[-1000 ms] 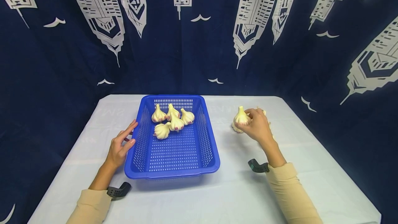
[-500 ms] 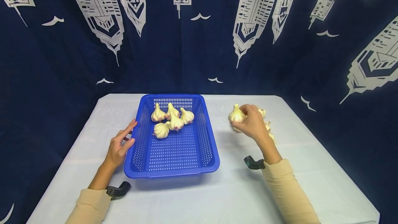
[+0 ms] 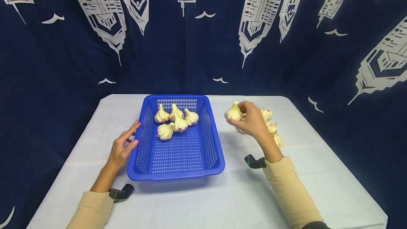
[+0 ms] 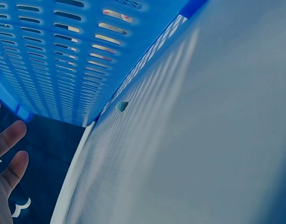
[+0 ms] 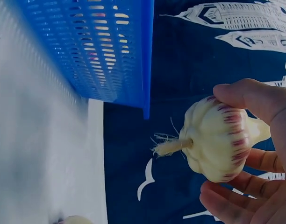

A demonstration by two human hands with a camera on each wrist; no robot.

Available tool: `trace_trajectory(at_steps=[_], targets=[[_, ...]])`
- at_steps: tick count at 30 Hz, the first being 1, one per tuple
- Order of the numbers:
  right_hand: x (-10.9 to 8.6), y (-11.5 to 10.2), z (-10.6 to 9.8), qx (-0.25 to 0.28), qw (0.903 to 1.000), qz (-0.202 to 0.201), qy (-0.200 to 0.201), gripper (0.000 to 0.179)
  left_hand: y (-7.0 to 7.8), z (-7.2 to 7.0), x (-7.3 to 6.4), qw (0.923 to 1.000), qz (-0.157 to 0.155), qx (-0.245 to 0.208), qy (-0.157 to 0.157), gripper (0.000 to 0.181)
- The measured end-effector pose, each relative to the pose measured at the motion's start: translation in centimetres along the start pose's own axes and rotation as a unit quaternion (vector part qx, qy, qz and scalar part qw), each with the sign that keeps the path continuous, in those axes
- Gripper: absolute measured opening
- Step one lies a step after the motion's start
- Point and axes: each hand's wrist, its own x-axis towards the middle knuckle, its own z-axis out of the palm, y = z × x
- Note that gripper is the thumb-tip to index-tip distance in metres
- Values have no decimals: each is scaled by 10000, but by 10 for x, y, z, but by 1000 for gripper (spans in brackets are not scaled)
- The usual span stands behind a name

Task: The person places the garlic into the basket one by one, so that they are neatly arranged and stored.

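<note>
My right hand pinches a garlic bulb between thumb and fingers, in the air to the right of the blue basket. In the right wrist view the bulb shows purple streaks and a rooty stub pointing away from the palm. Several garlic bulbs lie in the back half of the basket. My left hand rests with extended fingers at the basket's left rim. Its fingers appear beside the perforated wall in the left wrist view.
More garlic bulbs lie on the white-covered table behind and right of my right hand, partly hidden by it. A dark blue curtain with white building prints hangs behind the table.
My right hand has carried the garlic bulb left and slightly up, towards the basket, uncovering more bulbs behind it. The left hand and basket stay in place.
</note>
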Motion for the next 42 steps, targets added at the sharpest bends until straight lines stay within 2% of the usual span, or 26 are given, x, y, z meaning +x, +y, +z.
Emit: trace_trajectory(at_steps=[6, 11, 23, 28, 35, 42], targets=[[5, -13, 1, -105, 9997, -182, -83, 60, -1, -1, -2, 10000, -30, -11, 6, 55], [14, -30, 2, 129, 9993, -335, -113, 59, 0, -3, -2, 10000, -73, -53, -8, 55], [30, -68, 21, 463, 9906, -764, -1036, 59, -1, -3, -1, 9997, -76, -244, -30, 56], [37, -73, 32, 635, 9836, -835, -1464, 59, -1, 0, 0, 9997, -85, -225, -60, 56], [50, -69, 49, 518, 9750, -644, -2063, 56, -1, 0, -2, 9998, -166, -114, -59, 56], [59, -62, 57, 334, 9652, -734, -2487, 57, -1, 0, 0, 9999, -76, -129, -40, 56]])
